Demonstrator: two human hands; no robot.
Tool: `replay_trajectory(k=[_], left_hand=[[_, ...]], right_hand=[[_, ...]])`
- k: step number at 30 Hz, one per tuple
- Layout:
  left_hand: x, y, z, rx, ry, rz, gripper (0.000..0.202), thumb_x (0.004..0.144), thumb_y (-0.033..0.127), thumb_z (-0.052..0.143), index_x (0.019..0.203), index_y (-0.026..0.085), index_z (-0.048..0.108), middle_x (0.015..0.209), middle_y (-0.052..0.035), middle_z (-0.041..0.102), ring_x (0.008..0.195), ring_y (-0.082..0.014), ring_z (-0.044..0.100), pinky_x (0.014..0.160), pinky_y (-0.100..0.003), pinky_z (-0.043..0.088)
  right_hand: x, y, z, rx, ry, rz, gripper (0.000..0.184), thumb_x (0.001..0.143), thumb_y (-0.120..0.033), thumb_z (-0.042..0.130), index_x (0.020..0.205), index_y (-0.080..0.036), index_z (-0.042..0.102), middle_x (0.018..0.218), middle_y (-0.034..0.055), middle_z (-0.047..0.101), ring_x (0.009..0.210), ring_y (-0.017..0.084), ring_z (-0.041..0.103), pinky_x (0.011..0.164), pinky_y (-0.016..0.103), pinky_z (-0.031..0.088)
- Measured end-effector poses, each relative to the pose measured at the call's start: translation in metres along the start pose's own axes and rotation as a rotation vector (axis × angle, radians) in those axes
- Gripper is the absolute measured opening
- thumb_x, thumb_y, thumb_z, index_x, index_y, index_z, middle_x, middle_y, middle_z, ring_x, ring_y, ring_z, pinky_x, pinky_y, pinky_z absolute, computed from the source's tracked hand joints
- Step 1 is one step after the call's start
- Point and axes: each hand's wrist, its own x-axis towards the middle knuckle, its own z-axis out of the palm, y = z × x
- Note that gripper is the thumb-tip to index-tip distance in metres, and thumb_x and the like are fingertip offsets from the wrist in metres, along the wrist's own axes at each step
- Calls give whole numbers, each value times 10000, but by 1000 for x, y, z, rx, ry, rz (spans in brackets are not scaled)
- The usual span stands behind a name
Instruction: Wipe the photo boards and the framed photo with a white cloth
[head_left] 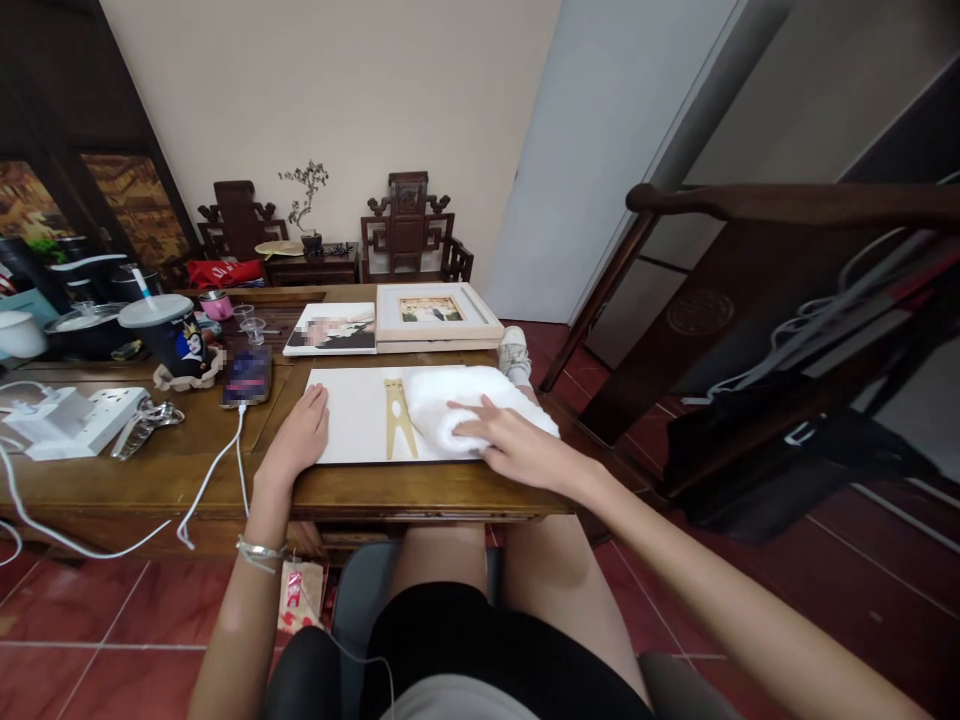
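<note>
In front of me lies a flat white board [352, 410] with a gold shape [399, 420] like a long-legged cat on it. My left hand [300, 430] rests on the board's left edge, its fingers stretched out flat and close together. A fluffy white towel [442, 395] covers the right part of the board and hangs past its right edge. My right hand [510, 440] grips the towel at its front right, the fingers pressed into the pile and partly buried; the thumb is hidden.
Behind the board are a photo panel [334, 328] and a framed picture [441, 310]. To the left sit a phone [246, 378] on a white cable, a lidded cup [176, 335], a metal claw clip [146, 425] and a power strip [97, 415]. A wooden chair [697, 310] stands at right.
</note>
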Motion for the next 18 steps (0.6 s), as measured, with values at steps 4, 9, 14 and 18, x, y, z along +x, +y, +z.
replay_trajectory(k=[4, 9, 14, 18], left_hand=[[0, 2, -1, 3, -4, -6, 528, 938, 266, 285, 1387, 40, 449, 1508, -194, 393, 1435, -279, 308, 1203, -465, 210], [0, 3, 0, -4, -12, -26, 540, 941, 266, 276, 1389, 12, 439, 1514, -212, 374, 1444, -277, 288, 1207, -442, 200], [0, 2, 0, 28, 0, 1, 527, 939, 266, 276, 1380, 37, 454, 1505, -190, 400, 1435, -276, 308, 1201, -444, 221], [0, 3, -1, 51, -5, 2, 534, 938, 263, 274, 1373, 11, 453, 1498, -211, 402, 1431, -279, 317, 1200, -439, 228]], right_hand=[[-33, -35, -12, -2, -63, 45, 579, 609, 33, 390, 1044, -217, 679, 1386, 94, 566, 1307, 265, 496, 1112, 502, 350], [-46, -60, -20, 6, -117, 42, 579, 613, 42, 402, 1005, -260, 704, 1383, 48, 568, 1340, 277, 455, 1115, 489, 352], [-37, -56, -23, -2, -137, 75, 555, 600, 29, 401, 985, -236, 700, 1355, 70, 586, 1277, 283, 516, 967, 412, 473], [-13, -30, -13, -9, -85, 48, 573, 621, 24, 395, 1061, -207, 682, 1275, 98, 626, 1180, 282, 569, 931, 396, 461]])
